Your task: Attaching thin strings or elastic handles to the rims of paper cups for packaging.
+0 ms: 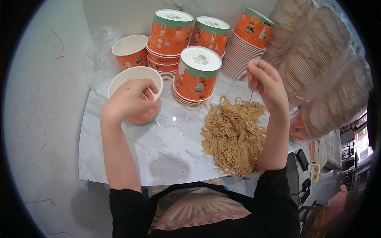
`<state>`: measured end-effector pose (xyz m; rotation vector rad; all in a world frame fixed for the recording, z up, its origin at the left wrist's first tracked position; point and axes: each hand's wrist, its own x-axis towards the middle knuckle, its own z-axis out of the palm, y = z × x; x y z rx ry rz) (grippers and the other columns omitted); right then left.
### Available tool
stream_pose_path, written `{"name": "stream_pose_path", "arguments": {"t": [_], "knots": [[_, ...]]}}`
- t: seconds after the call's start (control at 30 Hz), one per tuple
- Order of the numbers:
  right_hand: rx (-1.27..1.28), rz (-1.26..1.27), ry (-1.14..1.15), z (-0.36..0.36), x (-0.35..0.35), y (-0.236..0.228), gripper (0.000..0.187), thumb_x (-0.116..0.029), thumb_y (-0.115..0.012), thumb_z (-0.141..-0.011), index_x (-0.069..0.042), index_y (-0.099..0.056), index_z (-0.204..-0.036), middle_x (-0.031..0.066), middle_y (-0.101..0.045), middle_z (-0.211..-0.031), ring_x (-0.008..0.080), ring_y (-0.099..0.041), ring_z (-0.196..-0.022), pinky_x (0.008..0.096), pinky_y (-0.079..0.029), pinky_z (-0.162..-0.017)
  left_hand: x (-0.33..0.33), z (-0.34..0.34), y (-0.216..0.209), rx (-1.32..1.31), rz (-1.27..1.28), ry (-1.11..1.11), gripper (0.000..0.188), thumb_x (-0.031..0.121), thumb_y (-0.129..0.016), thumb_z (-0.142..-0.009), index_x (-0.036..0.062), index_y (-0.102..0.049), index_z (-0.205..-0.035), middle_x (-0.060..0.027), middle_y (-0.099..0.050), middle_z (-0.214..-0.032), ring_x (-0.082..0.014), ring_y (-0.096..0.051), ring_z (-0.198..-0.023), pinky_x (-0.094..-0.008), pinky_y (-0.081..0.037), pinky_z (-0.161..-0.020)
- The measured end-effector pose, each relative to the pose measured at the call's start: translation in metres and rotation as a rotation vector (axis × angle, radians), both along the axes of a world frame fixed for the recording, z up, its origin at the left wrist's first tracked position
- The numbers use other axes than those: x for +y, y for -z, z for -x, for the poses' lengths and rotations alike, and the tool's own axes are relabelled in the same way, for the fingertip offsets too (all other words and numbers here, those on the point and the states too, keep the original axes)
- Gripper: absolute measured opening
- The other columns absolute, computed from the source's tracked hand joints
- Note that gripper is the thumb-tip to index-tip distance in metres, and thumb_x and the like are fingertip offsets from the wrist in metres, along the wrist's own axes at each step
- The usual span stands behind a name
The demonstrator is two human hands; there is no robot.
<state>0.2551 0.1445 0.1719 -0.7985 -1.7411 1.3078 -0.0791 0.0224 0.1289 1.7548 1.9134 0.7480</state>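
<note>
My left hand (133,97) reaches across an upright orange paper cup (145,115) with a white inside and a green base. Its bent fingers close on the cup's near right side, just below the rim; whether a strand is pinched there too is hidden. My right hand (268,81) is raised above a loose heap of tan cord strands (234,139). Its thumb and fingertips pinch the end of a thin strand (252,94) that hangs down toward the heap.
Upside-down cups (198,75) stand in front, some with cord looped round their rims. Behind are more stacked cups (244,51) and an upright cup (131,51). Plastic-sleeved cup stacks (317,51) lean at right. Small orange dots litter the marbled tabletop (115,158).
</note>
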Motion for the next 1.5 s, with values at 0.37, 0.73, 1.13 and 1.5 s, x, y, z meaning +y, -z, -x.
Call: {"name": "stream_pose_path", "arguments": {"t": [0.37,0.73,1.13,1.5], "knots": [[-0.171,-0.564,-0.110,0.105,-0.046,-0.029,0.017,-0.014,-0.073,-0.085,0.002,-0.069,-0.087,-0.0024,-0.049,-0.058,0.0044,-0.043,-0.055,0.0242,-0.034,-0.050,-0.009,-0.032,-0.029,-0.893,-0.322,0.157,0.038,0.029,-0.050,-0.105,0.0018,-0.060,-0.129,-0.0089,-0.069,-0.114,-0.0149,-0.069,-0.092,-0.0267,-0.057,-0.079],[-0.103,-0.249,-0.218,0.108,-0.018,0.018,0.013,-0.012,-0.067,-0.094,0.001,-0.066,-0.093,-0.0023,-0.066,-0.081,0.0009,-0.054,-0.068,0.0177,-0.043,-0.059,-0.009,-0.021,-0.026,-0.679,-0.190,0.086,0.021,0.008,-0.074,-0.088,-0.0027,-0.072,-0.106,-0.0069,-0.073,-0.090,-0.0102,-0.069,-0.081,-0.0233,-0.054,-0.072],[0.088,0.007,-0.470,0.111,-0.024,0.049,0.047,-0.016,-0.074,-0.091,0.002,-0.048,-0.126,0.0097,-0.067,-0.097,0.0105,-0.066,-0.082,0.0248,-0.053,-0.067,0.006,-0.049,-0.017,-0.806,-0.112,0.115,0.017,0.005,-0.065,-0.094,-0.0026,-0.067,-0.109,-0.0068,-0.073,-0.088,-0.0104,-0.070,-0.080,-0.0208,-0.055,-0.070],[-0.087,-0.087,-0.409,0.098,-0.022,0.037,0.014,-0.009,-0.074,-0.091,0.002,-0.066,-0.097,-0.0084,-0.056,-0.074,-0.0030,-0.049,-0.065,0.0151,-0.037,-0.055,0.000,-0.043,-0.024,-0.692,-0.056,0.086,0.007,0.010,-0.068,-0.094,0.0041,-0.065,-0.096,-0.0003,-0.066,-0.074,-0.0007,-0.052,-0.055,-0.0158,-0.038,-0.050]]}}
